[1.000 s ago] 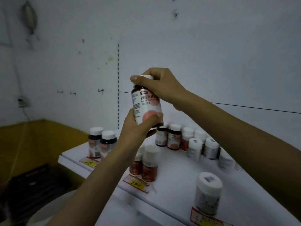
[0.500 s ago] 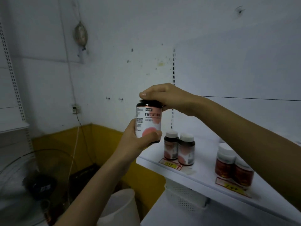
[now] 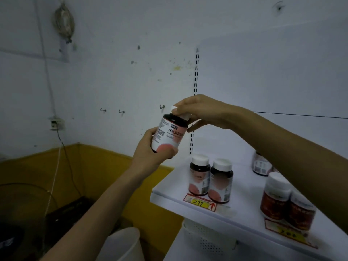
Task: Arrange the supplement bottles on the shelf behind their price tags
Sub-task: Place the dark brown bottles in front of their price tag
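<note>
Yellow paint is covering the low wall (image 3: pixel 98 166) at 8 o'clock in the view. A white socket (image 3: pixel 56 124) is sitting on the wall at 9 o'clock, and a cord is hanging down from it. A white bucket (image 3: pixel 122 245) is standing low down at 6 o'clock.

The left hand (image 3: pixel 150 150), with its arm pointing up from 7 o'clock, is gripping the dark bottle (image 3: pixel 169 136) round its lower half. Its thumb is lying on the pink spot of the label. The dark bottle is being held up in the air near the middle of the view, off the shelf. It is leaning a little toward 1 o'clock. The right hand (image 3: pixel 199 112) is showing at 12 o'clock of the bottle, and its fingers are curling round the white cap (image 3: pixel 181 115). I cannot tell if the cap is sitting tight or loose.

The white shelf (image 3: pixel 169 194) is filling the 4 o'clock part. Two pink-label bottles (image 3: pixel 199 178) are standing close side by side near its left end. A yellow price tag (image 3: pixel 200 201) saying 299 is lying at their 6 o'clock, on the front edge. At 3 o'clock of them, two red bottles (image 3: pixel 275 198) are standing together behind a second tag (image 3: pixel 288 235), which is blurry. A half-hidden bottle (image 3: pixel 260 166) is peeking out behind the right arm.
</note>
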The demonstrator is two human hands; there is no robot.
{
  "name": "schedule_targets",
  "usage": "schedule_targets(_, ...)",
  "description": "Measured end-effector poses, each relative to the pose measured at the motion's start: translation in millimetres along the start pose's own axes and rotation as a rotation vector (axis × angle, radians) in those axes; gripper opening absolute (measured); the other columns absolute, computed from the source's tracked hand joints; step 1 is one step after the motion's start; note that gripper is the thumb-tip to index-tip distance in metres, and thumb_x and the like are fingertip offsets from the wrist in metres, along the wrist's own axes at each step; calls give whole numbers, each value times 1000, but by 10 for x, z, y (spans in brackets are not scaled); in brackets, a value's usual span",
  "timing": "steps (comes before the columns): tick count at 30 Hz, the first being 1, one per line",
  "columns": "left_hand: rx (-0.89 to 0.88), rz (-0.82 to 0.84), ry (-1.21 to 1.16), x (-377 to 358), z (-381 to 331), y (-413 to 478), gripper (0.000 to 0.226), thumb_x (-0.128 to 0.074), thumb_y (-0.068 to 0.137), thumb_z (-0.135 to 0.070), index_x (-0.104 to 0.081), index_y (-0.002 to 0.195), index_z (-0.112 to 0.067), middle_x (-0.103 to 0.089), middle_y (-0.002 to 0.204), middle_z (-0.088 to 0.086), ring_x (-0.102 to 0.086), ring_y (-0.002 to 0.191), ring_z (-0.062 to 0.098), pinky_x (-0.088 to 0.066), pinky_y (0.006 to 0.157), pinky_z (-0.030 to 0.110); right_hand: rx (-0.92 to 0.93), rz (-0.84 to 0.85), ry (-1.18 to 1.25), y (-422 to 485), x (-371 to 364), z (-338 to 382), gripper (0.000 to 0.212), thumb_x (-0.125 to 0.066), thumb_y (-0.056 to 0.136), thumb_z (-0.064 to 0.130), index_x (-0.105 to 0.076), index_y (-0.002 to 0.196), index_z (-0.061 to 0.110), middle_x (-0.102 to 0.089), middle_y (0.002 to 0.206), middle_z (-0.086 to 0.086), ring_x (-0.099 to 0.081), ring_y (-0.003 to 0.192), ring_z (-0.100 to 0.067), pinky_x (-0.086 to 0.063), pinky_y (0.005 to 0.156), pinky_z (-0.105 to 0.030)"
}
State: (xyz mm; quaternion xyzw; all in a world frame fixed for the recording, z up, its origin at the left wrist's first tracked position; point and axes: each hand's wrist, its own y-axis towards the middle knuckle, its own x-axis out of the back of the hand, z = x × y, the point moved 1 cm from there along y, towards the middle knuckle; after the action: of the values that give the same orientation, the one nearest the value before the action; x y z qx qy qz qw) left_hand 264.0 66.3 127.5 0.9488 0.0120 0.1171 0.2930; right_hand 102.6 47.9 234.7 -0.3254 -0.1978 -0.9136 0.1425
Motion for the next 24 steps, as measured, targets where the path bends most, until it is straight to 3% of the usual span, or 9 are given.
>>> schedule_targets(4, -12, 33, 53, -24, 282, 325, 61, -70, 79, -20, -38, 131, -25, -54, 117, -5, -56, 98, 6, -47, 73, 16, -3, -93, -36, 302, 58, -212, 24, -66, 85, 29, -63, 101, 12, -67, 98, -4, -67, 89, -18, -59, 72, -30)
schedule_targets(9, 138, 166, 37, -250, 724, 653, 58, -52, 89, -42, -30, 140, -26, -39, 143, -5, -39, 128, 13, -36, 98, 29, -145, -152, -196, 599, 145, -587, 32, -69, 81, 30, -60, 107, 13, -64, 106, -7, -63, 94, -20, -59, 72, -32)
schedule_targets(14, 168, 291, -57, -608, 1074, 981, 44, -35, 96, -43, -40, 133, -19, -45, 138, 0, -44, 117, 11, -37, 98, 29, -326, -193, -290, 706, 150, -1041, 33, -72, 80, 29, -57, 106, 14, -60, 110, -9, -61, 98, -24, -57, 66, -27)
schedule_targets(19, 272, 514, -113, -973, 1495, 1150, 59, -22, 92, -58, -33, 141, -26, -35, 149, -1, -36, 134, 19, -30, 111, 47, -565, -234, -334, 709, 32, -1405, 42, -74, 79, 33, -57, 110, 9, -60, 107, -10, -62, 95, -25, -58, 67, -28)
schedule_targets(24, 311, 681, -240, -1171, 1783, 1105, 70, -19, 84, -65, -32, 141, -27, -37, 148, -2, -38, 132, 18, -29, 112, 45, -790, -183, -388, 697, -109, -1566, 52, -71, 80, 40, -55, 119, 9, -60, 106, -8, -64, 97, -25, -58, 76, -32)
